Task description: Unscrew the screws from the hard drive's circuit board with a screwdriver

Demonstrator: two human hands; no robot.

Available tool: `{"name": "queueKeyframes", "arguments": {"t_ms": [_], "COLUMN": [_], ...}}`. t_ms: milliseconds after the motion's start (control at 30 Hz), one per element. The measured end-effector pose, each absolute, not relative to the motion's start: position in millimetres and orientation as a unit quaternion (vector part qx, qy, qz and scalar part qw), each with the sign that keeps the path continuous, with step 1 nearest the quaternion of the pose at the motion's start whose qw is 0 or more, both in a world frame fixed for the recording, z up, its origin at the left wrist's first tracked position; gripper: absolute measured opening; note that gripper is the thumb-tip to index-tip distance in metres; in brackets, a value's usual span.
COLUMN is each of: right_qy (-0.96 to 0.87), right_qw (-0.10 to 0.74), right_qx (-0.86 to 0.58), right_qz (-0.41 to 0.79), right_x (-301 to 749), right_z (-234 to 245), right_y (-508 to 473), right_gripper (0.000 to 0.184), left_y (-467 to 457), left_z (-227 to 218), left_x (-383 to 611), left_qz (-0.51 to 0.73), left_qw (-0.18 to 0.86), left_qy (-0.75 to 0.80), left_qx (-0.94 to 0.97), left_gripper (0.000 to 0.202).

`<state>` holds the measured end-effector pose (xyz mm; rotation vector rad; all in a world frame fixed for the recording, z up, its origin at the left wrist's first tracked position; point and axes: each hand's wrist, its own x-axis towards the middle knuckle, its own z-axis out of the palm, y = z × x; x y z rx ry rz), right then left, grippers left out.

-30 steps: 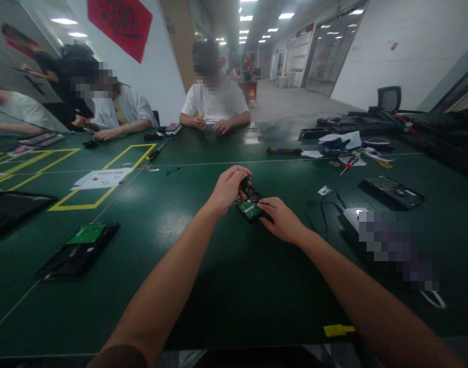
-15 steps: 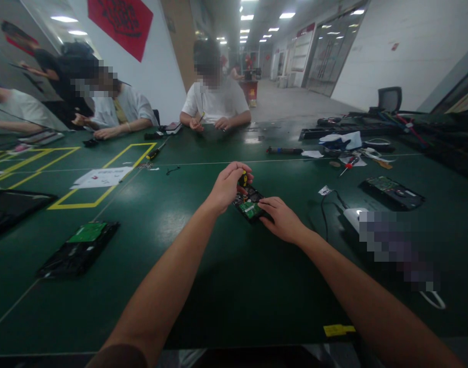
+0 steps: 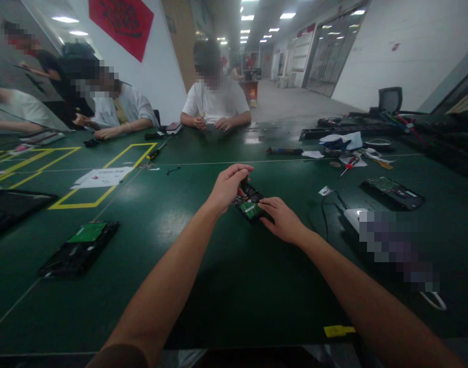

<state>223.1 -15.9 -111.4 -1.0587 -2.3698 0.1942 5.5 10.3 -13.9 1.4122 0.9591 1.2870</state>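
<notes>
A small hard drive (image 3: 250,204) with a green circuit board facing up lies on the dark green table (image 3: 234,276) in front of me. My left hand (image 3: 228,186) is closed around the dark handle of a screwdriver (image 3: 243,183) that stands upright on the drive's far end. My right hand (image 3: 282,220) rests on the drive's near right corner, fingers curled down on it, holding it in place.
Another drive with a green board (image 3: 80,248) lies at the left, a third (image 3: 393,190) at the right. A white device with a black cable (image 3: 352,214) sits right of my hands. Tools and paper (image 3: 345,148) clutter the far right. Several people sit across the table.
My left hand has turned slightly on the screwdriver; its yellow handle part showed half a second ago and is covered now. The right hand and drive stay put.
</notes>
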Motion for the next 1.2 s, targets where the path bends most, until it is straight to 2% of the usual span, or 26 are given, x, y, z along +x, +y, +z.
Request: {"name": "queueKeyframes", "arguments": {"t_ms": [133,567,667,867,1200], "right_qy": [-0.876,-0.88,-0.879,-0.881,-0.881], "right_qw": [0.273,0.259,0.26,0.265,0.26], "right_qx": [-0.39,-0.393,-0.396,-0.388,-0.39], "right_qz": [0.078,0.062,0.062,0.06,0.061], "right_x": [223,223,223,224,224], "right_z": [-111,-109,-109,-110,-111], "right_y": [-16,-17,-17,-16,-16], "right_gripper": [0.043,0.041,0.042,0.041,0.041], "left_y": [11,13,13,16,20], "left_z": [-14,-16,-13,-16,-17], "left_x": [6,3,2,2,-4], "left_qz": [0.546,0.542,0.544,0.566,0.566], "left_qw": [0.531,0.432,0.46,0.587,0.537], "left_qy": [0.376,0.414,0.413,0.353,0.383], "left_qx": [0.527,0.591,0.568,0.458,0.495], "left_gripper": [0.014,0.024,0.023,0.022,0.024]}}
